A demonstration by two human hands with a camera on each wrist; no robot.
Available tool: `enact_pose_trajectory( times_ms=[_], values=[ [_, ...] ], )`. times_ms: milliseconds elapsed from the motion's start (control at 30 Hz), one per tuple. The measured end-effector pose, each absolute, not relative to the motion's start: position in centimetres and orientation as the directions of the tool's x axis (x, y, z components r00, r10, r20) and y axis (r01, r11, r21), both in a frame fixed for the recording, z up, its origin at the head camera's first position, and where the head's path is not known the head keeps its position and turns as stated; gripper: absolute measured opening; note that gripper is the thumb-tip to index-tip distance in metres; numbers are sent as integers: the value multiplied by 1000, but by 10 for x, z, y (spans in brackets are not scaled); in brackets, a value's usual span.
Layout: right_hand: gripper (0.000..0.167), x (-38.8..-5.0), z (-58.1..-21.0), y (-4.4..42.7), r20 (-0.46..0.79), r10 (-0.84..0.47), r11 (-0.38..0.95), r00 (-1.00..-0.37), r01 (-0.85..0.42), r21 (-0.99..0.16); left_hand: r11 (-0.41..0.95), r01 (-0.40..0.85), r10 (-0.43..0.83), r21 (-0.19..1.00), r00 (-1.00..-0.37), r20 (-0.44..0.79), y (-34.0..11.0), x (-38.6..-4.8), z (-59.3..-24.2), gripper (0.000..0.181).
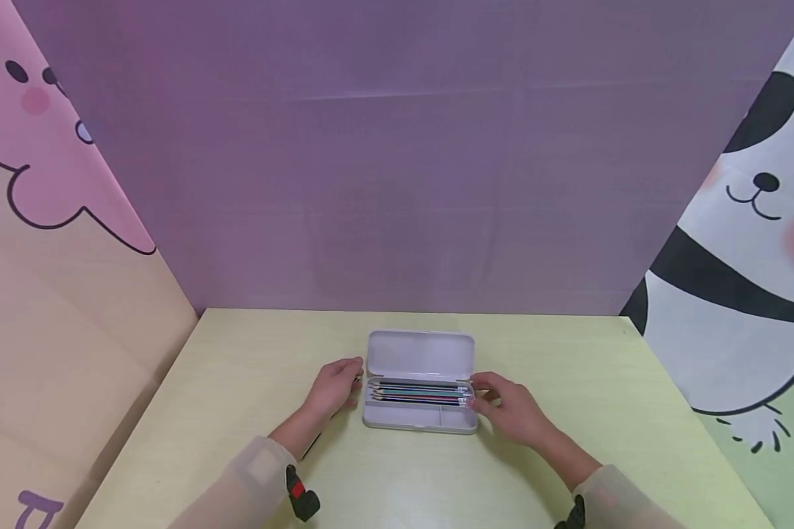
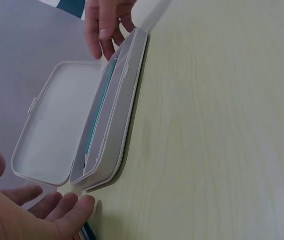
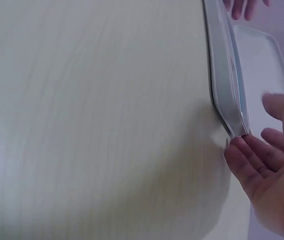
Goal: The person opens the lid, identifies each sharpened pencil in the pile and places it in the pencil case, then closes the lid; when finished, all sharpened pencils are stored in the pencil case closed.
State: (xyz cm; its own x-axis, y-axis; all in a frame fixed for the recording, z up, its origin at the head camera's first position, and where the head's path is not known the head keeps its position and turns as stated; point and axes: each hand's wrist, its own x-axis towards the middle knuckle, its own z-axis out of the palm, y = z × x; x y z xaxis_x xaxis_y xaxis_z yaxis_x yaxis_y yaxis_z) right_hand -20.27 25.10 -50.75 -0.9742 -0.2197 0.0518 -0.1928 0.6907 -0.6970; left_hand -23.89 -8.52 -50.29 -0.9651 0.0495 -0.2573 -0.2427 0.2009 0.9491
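An open pale pencil case (image 1: 397,417) lies on the table, its lid (image 1: 420,353) tipped back on the far side. Several pencils (image 1: 417,393) lie side by side in its long compartment. At the case's left end is my left hand (image 1: 336,383); the left wrist view shows its fingers (image 2: 74,212) extended, just off the corner. Under that hand, the ends of some coloured sticks (image 2: 85,233) peek out, mostly hidden. My right hand (image 1: 512,408) is at the case's right end, and in the right wrist view its fingertips (image 3: 239,145) touch the case's corner.
The light wood table (image 1: 423,485) reaches back to a purple backdrop (image 1: 410,184). Printed cartoon panels stand left and right, one with a panda (image 1: 754,294). A dark band with a red patch (image 1: 298,491) sits on my left wrist.
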Motion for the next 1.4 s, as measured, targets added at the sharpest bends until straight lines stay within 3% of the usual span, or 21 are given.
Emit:
enact_pose_trajectory(
  times_ms=[267, 400, 567, 900, 1100, 1400],
  values=[
    [51, -209, -509, 246, -148, -70, 340, -986, 116, -933, 111, -287, 111, 951, -948, -299, -85, -236, -504, 65],
    [59, -211, -505, 247, -244, -86, 228, -966, 220, -949, 108, -291, 141, 951, -942, -304, -85, -236, -503, 67],
    [73, -214, -503, 252, -317, -132, 187, -939, 291, -938, 121, -299, 158, 947, -936, -315, -84, -237, -500, 71],
    [80, -219, -498, 256, -349, -179, 103, -920, 336, -936, 121, -326, 223, 937, -911, -346, -82, -243, -496, 68],
    [83, -219, -499, 257, -345, -181, 68, -921, 338, -939, 103, -351, 220, 931, -904, -366, -84, -246, -499, 75],
    [72, -213, -497, 251, -300, -162, 83, -940, 290, -954, 90, -316, 206, 944, -922, -328, -86, -242, -501, 67]
  ],
)
